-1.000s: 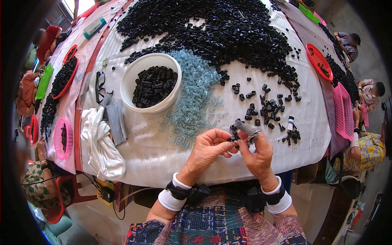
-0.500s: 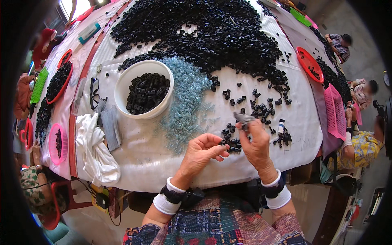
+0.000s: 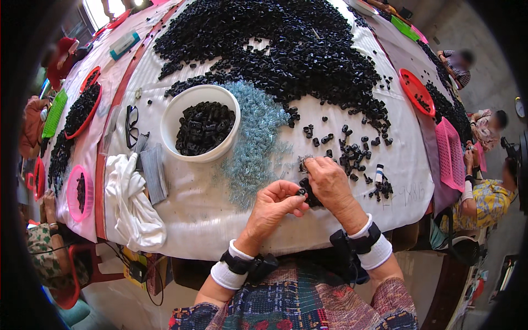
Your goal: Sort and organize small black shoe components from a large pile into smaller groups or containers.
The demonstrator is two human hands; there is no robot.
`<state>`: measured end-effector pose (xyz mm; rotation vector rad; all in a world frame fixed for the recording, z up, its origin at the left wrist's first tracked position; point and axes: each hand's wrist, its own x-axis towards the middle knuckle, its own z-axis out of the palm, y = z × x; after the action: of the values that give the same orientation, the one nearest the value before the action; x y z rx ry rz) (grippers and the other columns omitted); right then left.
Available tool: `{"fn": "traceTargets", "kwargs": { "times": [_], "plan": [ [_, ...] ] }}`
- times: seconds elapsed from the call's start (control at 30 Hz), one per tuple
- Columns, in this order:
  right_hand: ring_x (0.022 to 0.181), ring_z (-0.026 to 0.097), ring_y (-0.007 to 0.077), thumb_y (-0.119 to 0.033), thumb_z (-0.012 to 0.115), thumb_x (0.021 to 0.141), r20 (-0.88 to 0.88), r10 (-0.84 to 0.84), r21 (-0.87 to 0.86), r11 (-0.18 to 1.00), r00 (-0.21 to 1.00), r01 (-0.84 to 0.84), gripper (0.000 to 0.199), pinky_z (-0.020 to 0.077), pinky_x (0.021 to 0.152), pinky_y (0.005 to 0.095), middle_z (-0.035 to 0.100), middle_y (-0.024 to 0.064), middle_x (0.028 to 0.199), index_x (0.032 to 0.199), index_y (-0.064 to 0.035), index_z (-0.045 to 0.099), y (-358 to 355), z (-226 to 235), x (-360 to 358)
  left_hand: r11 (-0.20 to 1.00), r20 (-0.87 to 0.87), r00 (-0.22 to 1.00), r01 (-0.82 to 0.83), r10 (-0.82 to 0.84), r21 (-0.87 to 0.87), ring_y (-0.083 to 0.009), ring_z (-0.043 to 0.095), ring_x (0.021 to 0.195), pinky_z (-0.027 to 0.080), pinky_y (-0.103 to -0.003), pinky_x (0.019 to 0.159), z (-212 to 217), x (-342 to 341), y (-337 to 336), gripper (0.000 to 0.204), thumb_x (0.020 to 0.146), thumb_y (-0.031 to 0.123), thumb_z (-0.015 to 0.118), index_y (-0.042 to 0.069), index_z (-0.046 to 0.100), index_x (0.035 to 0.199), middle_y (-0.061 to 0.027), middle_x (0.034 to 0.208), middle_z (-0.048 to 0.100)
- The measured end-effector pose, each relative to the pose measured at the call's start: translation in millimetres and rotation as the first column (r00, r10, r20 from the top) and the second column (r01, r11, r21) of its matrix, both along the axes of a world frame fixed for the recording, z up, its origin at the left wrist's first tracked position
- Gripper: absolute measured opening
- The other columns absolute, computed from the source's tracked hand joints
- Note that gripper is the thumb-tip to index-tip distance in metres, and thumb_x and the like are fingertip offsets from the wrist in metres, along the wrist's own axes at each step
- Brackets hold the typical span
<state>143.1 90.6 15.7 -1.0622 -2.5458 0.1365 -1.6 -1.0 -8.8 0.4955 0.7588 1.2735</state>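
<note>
My left hand [image 3: 278, 204] pinches a small black plastic part [image 3: 301, 192] between thumb and fingertips near the table's front edge. My right hand [image 3: 329, 181] rests right beside it, fingers curled over a little cluster of black parts [image 3: 309, 196] and a small metal spring [image 3: 304, 163]. The two hands touch at the fingertips. A patch of pale blue-grey springs [image 3: 254, 140] lies just beyond my left hand. A white bowl [image 3: 175, 113] filled with black parts stands further left. Scattered loose black parts [image 3: 352, 151] lie past my right hand.
A huge heap of black parts [image 3: 275, 44] covers the far table. A white cloth [image 3: 132, 201], grey pieces and glasses [image 3: 132, 124] lie left. Red and pink baskets [image 3: 419, 91] sit along the edges. Other people sit at the right [image 3: 484, 198] and left [image 3: 47, 242] sides.
My hands dropped from a raised position down onto the table and moved slightly left. The left hand has closed on a black part; the view shifted a little.
</note>
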Motion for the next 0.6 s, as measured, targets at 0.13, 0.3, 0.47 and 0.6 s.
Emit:
{"fn": "traceTargets", "kwargs": {
  "times": [0.13, 0.3, 0.47, 0.6],
  "plan": [
    [0.076, 0.055, 0.0279, -0.002, 0.055, 0.071, 0.011, 0.044, 0.026, 0.999, 0.999, -0.044, 0.016, 0.0465, 0.068, 0.0372, 0.055, 0.0111, 0.078, 0.086, -0.0046, 0.055, -0.4, 2.4, 1.3, 1.0, 0.002, 1.0, -0.016, 0.015, 0.025, -0.0147, 0.063, 0.071, 0.051, -0.024, 0.06, -5.6, 0.8, -0.1, 0.016, 0.083, 0.003, 0.063, 0.001, 0.057, 0.098, -0.0083, 0.083, 0.064],
    [0.067, 0.059, 0.0227, 0.003, 0.059, 0.072, -0.461, -0.167, -0.316, 0.949, 0.871, 0.015, 0.017, 0.047, 0.06, 0.0285, 0.056, 0.0097, 0.073, 0.087, -0.0032, 0.056, -14.6, 14.2, 8.1, 1.0, -0.001, 1.0, -0.014, 0.014, -0.004, -0.014, 0.063, 0.069, 0.051, -0.023, 0.059, -1.0, 1.6, 0.0, 0.015, 0.082, 0.003, 0.064, 0.0, 0.058, 0.096, -0.0074, 0.08, 0.063],
    [0.07, 0.062, 0.0128, 0.001, 0.062, 0.077, -0.685, -0.425, -0.613, 0.775, 0.591, -0.152, 0.015, 0.0481, 0.061, 0.0249, 0.064, 0.0062, 0.078, 0.092, -0.0002, 0.06, -42.5, 11.1, 9.1, 1.0, -0.05, 0.999, -0.001, 0.001, 0.004, -0.0125, 0.063, 0.07, 0.051, -0.022, 0.059, 3.0, 0.9, -0.8, 0.018, 0.082, 0.006, 0.066, -0.002, 0.059, 0.096, -0.0084, 0.082, 0.064],
    [0.069, 0.063, 0.0141, 0.003, 0.065, 0.076, -0.71, -0.313, -0.465, 0.881, 0.631, -0.085, 0.019, 0.0494, 0.063, 0.0263, 0.065, 0.0073, 0.079, 0.093, -0.0002, 0.061, -47.1, 5.4, 8.5, 1.0, -0.093, 0.996, -0.001, 0.003, 0.019, -0.0122, 0.063, 0.07, 0.051, -0.022, 0.06, 5.0, 2.0, 0.2, 0.018, 0.082, 0.008, 0.067, -0.002, 0.06, 0.095, -0.0086, 0.081, 0.065]
  ]
}}
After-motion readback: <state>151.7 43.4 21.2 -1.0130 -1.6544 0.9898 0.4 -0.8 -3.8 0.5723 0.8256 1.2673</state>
